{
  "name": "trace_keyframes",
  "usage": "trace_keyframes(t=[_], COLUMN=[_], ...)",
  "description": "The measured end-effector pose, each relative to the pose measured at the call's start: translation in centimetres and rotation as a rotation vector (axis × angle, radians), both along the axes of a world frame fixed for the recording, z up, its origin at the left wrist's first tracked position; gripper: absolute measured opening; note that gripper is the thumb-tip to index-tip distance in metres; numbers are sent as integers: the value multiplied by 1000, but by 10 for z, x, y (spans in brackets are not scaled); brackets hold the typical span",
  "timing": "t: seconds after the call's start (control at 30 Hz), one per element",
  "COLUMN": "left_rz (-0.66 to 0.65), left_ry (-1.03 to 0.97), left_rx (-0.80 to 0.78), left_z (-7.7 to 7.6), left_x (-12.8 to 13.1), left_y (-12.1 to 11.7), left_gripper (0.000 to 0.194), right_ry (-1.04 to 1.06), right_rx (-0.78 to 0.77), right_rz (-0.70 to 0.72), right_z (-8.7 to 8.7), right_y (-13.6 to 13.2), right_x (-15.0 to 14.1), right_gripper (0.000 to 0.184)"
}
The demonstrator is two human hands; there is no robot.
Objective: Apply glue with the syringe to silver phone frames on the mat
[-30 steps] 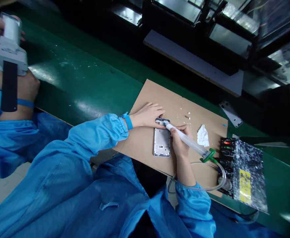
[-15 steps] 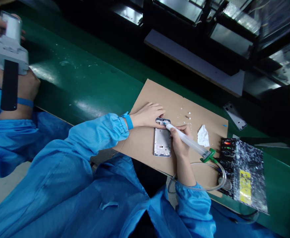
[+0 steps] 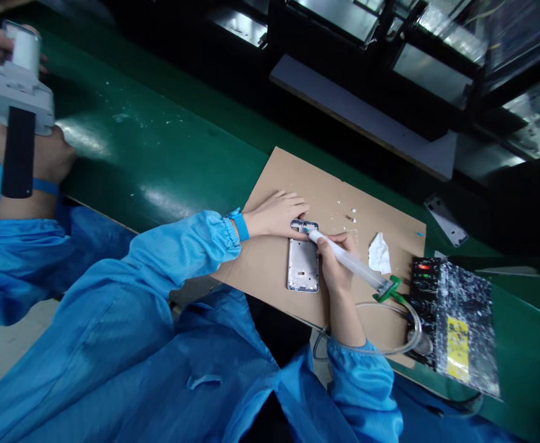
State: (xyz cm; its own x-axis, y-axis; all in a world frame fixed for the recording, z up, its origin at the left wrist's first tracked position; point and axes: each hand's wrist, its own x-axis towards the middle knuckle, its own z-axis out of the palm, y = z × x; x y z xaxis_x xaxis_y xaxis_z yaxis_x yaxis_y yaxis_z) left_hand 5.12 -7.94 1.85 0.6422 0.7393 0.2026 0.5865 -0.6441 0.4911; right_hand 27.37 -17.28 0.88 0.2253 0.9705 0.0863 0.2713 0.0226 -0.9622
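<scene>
A silver phone frame (image 3: pixel 303 264) lies on a brown cardboard sheet (image 3: pixel 270 184). My left hand (image 3: pixel 276 213) rests flat on the cardboard, its fingertips pressing the frame's top edge. My right hand (image 3: pixel 335 264) grips a clear glue syringe (image 3: pixel 350 261) like a pen, with the syringe tip touching the frame's upper right corner. A green fitting (image 3: pixel 388 289) caps the syringe's rear, and a clear hose (image 3: pixel 403 314) runs from it.
A black controller box (image 3: pixel 454 320) with lit indicators stands right of the cardboard. A white tissue (image 3: pixel 379 253) lies near it. Another phone frame (image 3: pixel 445 220) rides the green belt (image 3: pixel 159 154). At far left a co-worker's hand (image 3: pixel 43 154) holds a white and black tool (image 3: pixel 18 104).
The phone frame on the belt has drifted to the right. The co-worker's tool shifted slightly. My hands and the syringe have stayed in place.
</scene>
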Motion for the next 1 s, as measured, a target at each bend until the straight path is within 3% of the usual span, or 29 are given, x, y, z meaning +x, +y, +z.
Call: trace_keyframes(t=[1.0], left_rz=[0], left_ry=[7], left_rx=[16], left_z=[0], left_x=[0], left_y=[-1], left_gripper=[44], right_ry=[-42], right_rx=[10], right_rz=[-1], right_z=[4], right_y=[1], right_x=[-2], right_gripper=[47])
